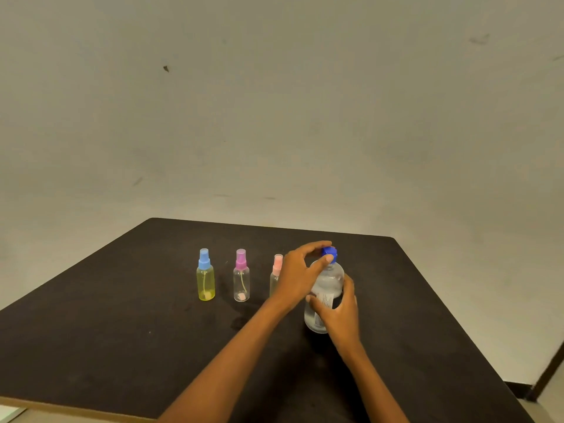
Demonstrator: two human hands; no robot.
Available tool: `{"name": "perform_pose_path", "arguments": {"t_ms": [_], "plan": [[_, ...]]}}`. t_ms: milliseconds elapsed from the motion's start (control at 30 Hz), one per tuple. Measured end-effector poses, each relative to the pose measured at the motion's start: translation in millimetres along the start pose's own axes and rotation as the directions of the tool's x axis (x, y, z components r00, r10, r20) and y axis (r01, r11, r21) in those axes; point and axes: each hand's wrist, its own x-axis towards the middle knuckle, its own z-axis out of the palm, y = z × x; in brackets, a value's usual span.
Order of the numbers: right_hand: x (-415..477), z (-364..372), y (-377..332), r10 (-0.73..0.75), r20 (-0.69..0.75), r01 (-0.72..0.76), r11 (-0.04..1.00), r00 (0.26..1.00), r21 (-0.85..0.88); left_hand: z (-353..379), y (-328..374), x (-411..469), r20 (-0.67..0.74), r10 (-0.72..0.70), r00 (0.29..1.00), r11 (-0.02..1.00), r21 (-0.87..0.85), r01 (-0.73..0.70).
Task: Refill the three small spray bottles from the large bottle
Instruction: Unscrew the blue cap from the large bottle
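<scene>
Head view. A dark, matte rectangular bench [122, 331] is standing against a plain beige wall [274, 102] and carrying all four bottles.

A large clear plastic bottle [329, 280] with a white printed label is standing upright to the right of the bench's middle; it is holding clear liquid. Its round blue screw cap [331, 252] is sitting on the neck.

The left hand [297, 276] is reaching in from the near side and pinching the blue cap between its thumb and curled fingers. The right hand [341, 315] is wrapping around the lower body of the large bottle from the right, with the fingers curling over the label, and is gripping it against the bench.

Three small spray bottles are standing upright in a row to the left of the large bottle, each apart from its neighbour. The small yellow translucent spray bottle with a light-blue spray top [206, 282] is standing farthest left. The small clear spray bottle with a purple spray top [241, 279] is standing in the middle of the row. The small clear spray bottle with a pale pink spray top [277, 270] is standing just left of the large bottle and is being partly hidden by the left hand. Dip tubes are showing inside the yellow and purple-topped bottles.
</scene>
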Motion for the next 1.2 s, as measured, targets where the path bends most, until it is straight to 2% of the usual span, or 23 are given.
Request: {"name": "perform_pose_path", "arguments": {"t_ms": [133,233,267,367,400,467,500,567,633,800,1000,1200], "plan": [[1.3,1.8,2.9,0.053,0.002,-0.053,0.998,0.999,-0.026,4.9,-5.5,-2.1,-0.065,-0.001,0.998,0.999,-0.052,-0.003],[10.5,-9.7,4.3,0.151,0.112,-0.144,0.987,0.982,-0.072,9.9,-12.5,-5.8,-0.058,0.025,0.998,0.997,-0.075,-0.03],[13.5,-15.9,-1.3,0.162,0.131,-0.159,0.987,0.978,-0.033,11.3,-14.4,-7.3,-0.051,0.039,0.998,0.996,-0.08,-0.043],[25.6,-36.6,-41.5,0.055,-0.035,-0.048,0.985,0.998,0.167,15.6,-21.0,-10.9,-0.06,0.063,0.996,0.996,-0.066,-0.067],[31.7,-41.1,-58.9,-0.006,-0.07,0.017,0.989,0.997,0.145,16.8,-22.9,-11.3,-0.061,0.058,0.996,0.996,-0.064,-0.062],[46.6,-44.2,-89.7,-0.151,0.027,0.152,0.987,0.988,-0.048,19.7,-25.2,-11.6,-0.066,0.038,0.997,0.996,-0.084,-0.044],[54.4,-42.8,-98.2,-0.203,0.131,0.228,0.948,0.97,-0.222,20.8,-26.0,-11.5,-0.07,0.027,0.997,0.994,-0.102,-0.034],[65.2,-39.8,-107.7,-0.195,0.297,0.331,0.781,0.935,-0.53,22.3,-27.0,-11.6,-0.069,0.004,0.998,0.992,-0.123,-0.013],[70.2,-38.9,-110.2,-0.167,0.335,0.354,0.681,0.927,-0.641,23.6,-28.6,-10.3,-0.076,-0.008,0.997,0.993,-0.121,-0.001],[75.3,-39.9,-108.3,-0.131,0.424,0.38,0.721,0.896,-0.579,24.6,-33.7,-10.6,-0.076,-0.034,0.997,0.992,-0.125,0.024],[74.4,-54.4,-108.1,-0.171,0.614,0.538,0.691,0.771,-0.482,30.4,-37.4,-13.9,-0.048,-0.093,0.994,0.98,-0.18,0.083],[75.2,-54.5,-117.7,-0.093,0.641,0.561,0.588,0.762,-0.582,36.2,-35.3,-15.1,-0.054,-0.126,0.991,0.971,-0.209,0.112]]}}
